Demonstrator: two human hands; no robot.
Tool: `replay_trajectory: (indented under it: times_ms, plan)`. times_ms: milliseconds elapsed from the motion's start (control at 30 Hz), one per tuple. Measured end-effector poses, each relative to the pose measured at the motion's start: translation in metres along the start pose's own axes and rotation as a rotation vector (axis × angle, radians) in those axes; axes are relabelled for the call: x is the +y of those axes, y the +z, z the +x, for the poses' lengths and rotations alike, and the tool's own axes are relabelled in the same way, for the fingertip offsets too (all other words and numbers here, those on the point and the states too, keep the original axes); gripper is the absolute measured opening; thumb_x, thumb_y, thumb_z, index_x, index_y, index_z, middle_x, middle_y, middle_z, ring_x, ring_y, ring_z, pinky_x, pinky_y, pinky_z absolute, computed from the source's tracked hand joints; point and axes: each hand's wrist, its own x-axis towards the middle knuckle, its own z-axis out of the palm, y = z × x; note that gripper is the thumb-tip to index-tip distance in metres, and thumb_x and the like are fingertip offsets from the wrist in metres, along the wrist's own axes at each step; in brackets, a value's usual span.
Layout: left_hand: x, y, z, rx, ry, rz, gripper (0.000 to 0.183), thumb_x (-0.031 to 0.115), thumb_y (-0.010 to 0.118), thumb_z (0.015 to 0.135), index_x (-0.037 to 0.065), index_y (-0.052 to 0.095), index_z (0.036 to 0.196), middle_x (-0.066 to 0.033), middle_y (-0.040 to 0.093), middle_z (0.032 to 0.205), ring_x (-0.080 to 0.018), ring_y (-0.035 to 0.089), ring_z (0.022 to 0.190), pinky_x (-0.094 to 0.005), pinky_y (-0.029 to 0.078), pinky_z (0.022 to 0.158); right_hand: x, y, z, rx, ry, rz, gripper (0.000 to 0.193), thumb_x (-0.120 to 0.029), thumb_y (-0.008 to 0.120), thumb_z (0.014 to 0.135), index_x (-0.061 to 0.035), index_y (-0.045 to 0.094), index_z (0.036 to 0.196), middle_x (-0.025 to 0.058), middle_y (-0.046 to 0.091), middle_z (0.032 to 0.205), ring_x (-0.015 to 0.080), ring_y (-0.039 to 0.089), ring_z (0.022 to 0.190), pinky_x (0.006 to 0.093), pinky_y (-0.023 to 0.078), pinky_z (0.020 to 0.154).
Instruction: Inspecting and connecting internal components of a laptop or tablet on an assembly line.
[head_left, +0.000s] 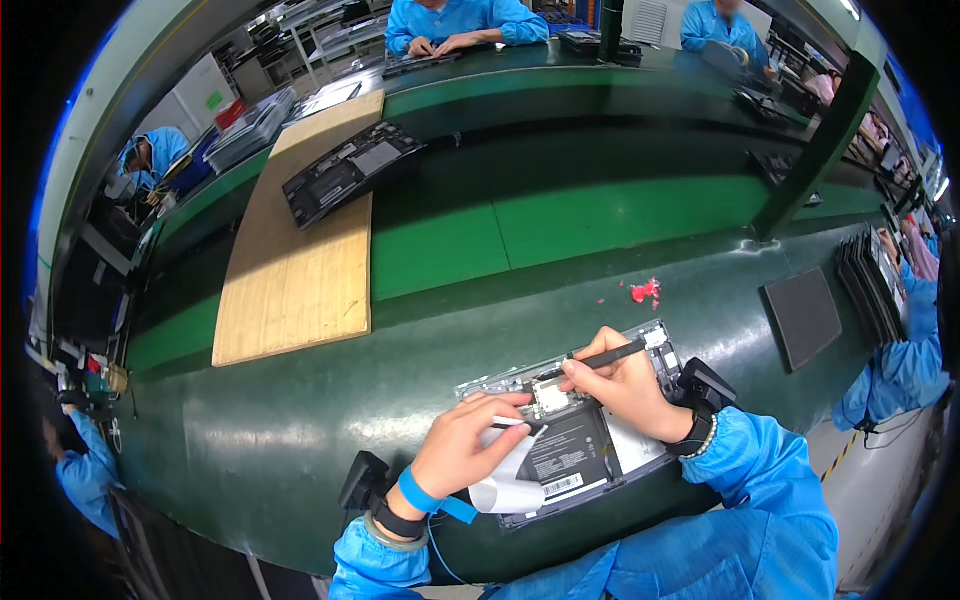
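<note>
An opened laptop base (632,448) lies on the green bench before me, its circuit board and black battery (568,452) exposed. My right hand (625,388) pinches slim black tweezers (612,355), their tip pointing left over the upper part of the board. At the left side of the laptop, my left hand (465,440) has thumb and fingers closed on a curled white sheet (508,492), which hangs over the battery's left edge. The fingertips of both hands are close together above the board. Part of the board is hidden beneath them.
Red scraps (645,291) lie beyond the laptop. A dark flat pad (803,318) and a stack of dark panels (868,290) are at the right. Another opened laptop (352,172) rests on a wooden board (300,290). A green post (815,150) rises at the right; co-workers sit around.
</note>
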Motion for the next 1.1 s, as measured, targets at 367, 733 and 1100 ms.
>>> replay_trajectory:
  times_ms: [367,733,1100]
  plan:
    - [-0.009,-0.001,-0.005,0.077,0.079,0.004,0.013,0.011,0.064,0.075,0.005,0.056,0.083,-0.0087,0.062,0.101,-0.0262,0.059,0.083,-0.0335,0.048,0.070,0.001,0.008,0.004,-0.021,0.002,-0.090,0.017,-0.009,0.062,0.082,0.0004,0.047,0.080,0.0084,0.061,0.076,0.0113,0.063,0.071,0.0213,0.051,0.059]
    - [0.026,-0.012,0.018,-0.224,0.006,0.356,0.014,0.017,0.061,0.075,0.005,0.057,0.081,-0.0094,0.056,0.115,-0.0274,0.060,0.087,-0.0345,0.049,0.072,-0.006,0.001,-0.001,0.053,-0.066,-0.081,0.018,-0.012,0.063,0.082,0.0012,0.051,0.082,0.0072,0.061,0.075,0.0120,0.063,0.067,0.0226,0.050,0.054]
    - [-0.006,-0.014,-0.075,0.247,-0.404,-0.803,0.009,0.008,0.061,0.080,0.003,0.057,0.085,-0.0211,0.043,0.129,-0.0216,0.045,0.114,-0.0338,0.035,0.094,0.002,-0.127,-0.117,0.472,0.081,-0.550,0.026,-0.013,0.048,0.090,0.0045,0.048,0.108,0.0043,0.059,0.076,0.0054,0.045,0.051,0.0210,0.034,0.042]
